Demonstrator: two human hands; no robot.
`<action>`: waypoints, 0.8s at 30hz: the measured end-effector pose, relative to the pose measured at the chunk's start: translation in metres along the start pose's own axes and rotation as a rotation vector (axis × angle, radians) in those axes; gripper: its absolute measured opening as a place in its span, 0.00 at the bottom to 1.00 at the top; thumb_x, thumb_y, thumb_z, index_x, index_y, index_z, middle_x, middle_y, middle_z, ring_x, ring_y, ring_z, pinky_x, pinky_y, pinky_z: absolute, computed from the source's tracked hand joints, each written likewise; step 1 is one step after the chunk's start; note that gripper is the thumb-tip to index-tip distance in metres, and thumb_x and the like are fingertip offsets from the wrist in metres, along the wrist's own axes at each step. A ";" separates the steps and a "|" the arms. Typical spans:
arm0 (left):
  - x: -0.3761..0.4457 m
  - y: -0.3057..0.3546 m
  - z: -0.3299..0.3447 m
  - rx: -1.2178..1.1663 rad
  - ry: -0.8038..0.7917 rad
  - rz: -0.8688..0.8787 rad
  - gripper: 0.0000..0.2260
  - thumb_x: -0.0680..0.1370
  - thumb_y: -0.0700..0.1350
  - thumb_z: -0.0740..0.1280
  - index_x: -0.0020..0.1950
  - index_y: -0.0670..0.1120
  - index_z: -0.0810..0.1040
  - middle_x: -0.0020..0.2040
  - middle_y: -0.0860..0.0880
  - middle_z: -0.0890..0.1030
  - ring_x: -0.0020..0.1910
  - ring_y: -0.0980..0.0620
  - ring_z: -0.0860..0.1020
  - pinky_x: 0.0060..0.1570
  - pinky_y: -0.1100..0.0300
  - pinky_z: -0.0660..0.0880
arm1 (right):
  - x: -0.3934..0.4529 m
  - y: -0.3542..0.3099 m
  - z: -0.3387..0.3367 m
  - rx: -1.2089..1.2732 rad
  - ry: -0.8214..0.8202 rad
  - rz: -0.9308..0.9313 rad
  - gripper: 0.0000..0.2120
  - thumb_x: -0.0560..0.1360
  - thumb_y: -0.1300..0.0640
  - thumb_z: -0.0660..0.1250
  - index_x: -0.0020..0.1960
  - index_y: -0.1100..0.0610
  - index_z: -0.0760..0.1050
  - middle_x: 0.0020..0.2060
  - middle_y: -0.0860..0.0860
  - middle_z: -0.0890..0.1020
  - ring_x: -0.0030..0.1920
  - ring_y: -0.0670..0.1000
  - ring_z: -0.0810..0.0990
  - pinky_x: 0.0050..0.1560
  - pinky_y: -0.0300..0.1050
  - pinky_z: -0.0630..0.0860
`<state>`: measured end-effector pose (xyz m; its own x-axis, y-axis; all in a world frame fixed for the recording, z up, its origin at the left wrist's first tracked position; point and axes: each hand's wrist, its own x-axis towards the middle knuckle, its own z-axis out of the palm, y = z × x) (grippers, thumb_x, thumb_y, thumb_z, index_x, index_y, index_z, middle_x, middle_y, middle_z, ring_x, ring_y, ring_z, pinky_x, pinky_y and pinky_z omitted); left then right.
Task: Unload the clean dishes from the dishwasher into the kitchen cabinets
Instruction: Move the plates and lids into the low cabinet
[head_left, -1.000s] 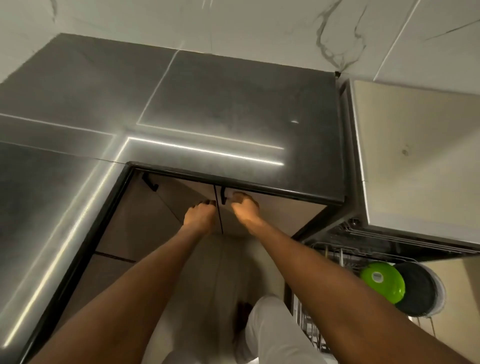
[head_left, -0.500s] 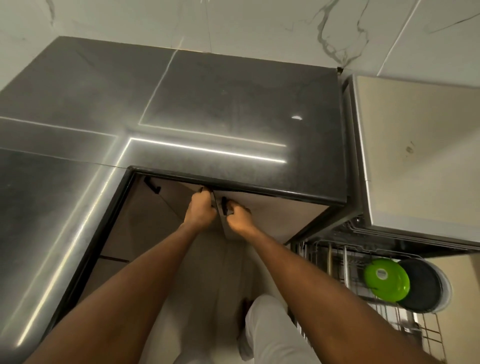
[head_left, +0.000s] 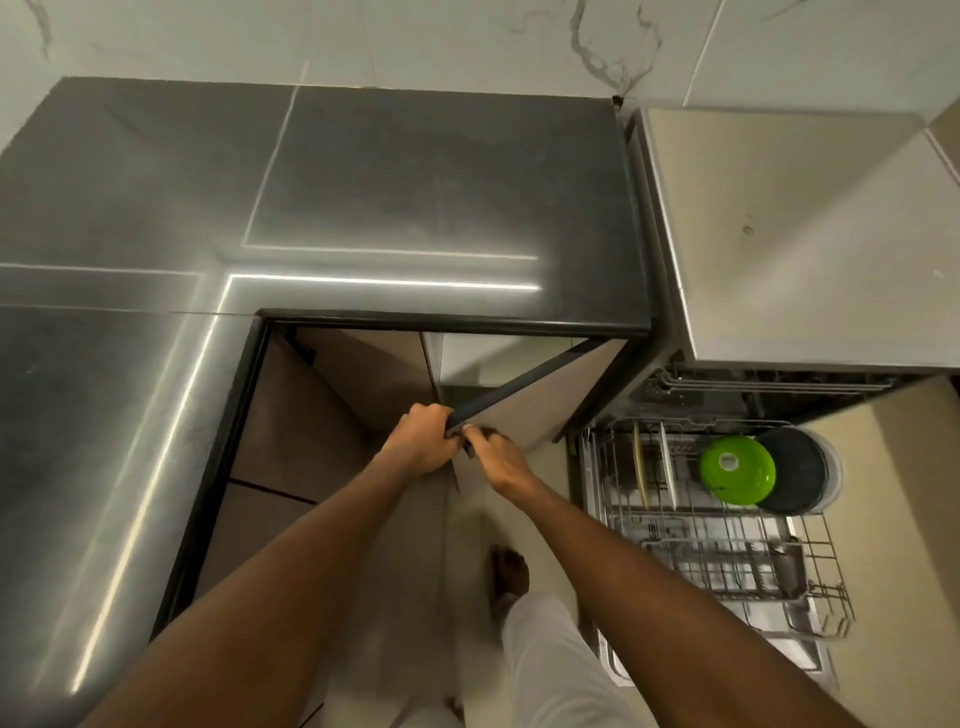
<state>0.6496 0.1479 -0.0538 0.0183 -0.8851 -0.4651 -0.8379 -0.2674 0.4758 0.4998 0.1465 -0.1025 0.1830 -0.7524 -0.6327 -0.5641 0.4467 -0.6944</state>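
Your left hand and right hand, fingers curled on the door edge; rack lies right, nearer the right hand.

Pulled right cabinet door open toward me; my left hand and right hand came back with it.

A dark grey countertop wrapped in an L below me, bright strips of light reflected across it. Behind it rose a white marble-veined wall. Pale floor tiles lay under my bare foot and white trouser leg.
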 end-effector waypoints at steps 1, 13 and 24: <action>-0.007 0.003 0.005 0.008 -0.018 0.003 0.13 0.78 0.50 0.69 0.60 0.49 0.82 0.52 0.45 0.83 0.53 0.42 0.82 0.53 0.49 0.80 | -0.009 0.003 -0.001 0.040 0.060 -0.021 0.39 0.72 0.27 0.55 0.67 0.56 0.78 0.62 0.57 0.81 0.63 0.59 0.78 0.69 0.59 0.73; -0.071 0.053 0.077 0.109 -0.089 0.089 0.10 0.79 0.46 0.67 0.59 0.46 0.81 0.50 0.42 0.84 0.49 0.40 0.84 0.47 0.49 0.81 | -0.066 0.009 -0.031 -0.039 0.499 -0.014 0.47 0.81 0.55 0.70 0.84 0.62 0.40 0.73 0.62 0.71 0.69 0.61 0.76 0.68 0.51 0.75; -0.082 0.102 0.141 0.177 -0.169 0.434 0.42 0.77 0.46 0.70 0.85 0.47 0.50 0.85 0.49 0.49 0.78 0.44 0.66 0.74 0.48 0.69 | -0.103 0.075 -0.080 -0.104 0.566 0.062 0.34 0.85 0.60 0.62 0.85 0.55 0.47 0.71 0.61 0.76 0.68 0.60 0.79 0.70 0.54 0.75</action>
<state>0.4856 0.2469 -0.0721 -0.4291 -0.8221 -0.3742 -0.8288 0.1937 0.5249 0.3741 0.2188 -0.0617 -0.2961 -0.8809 -0.3694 -0.6414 0.4699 -0.6064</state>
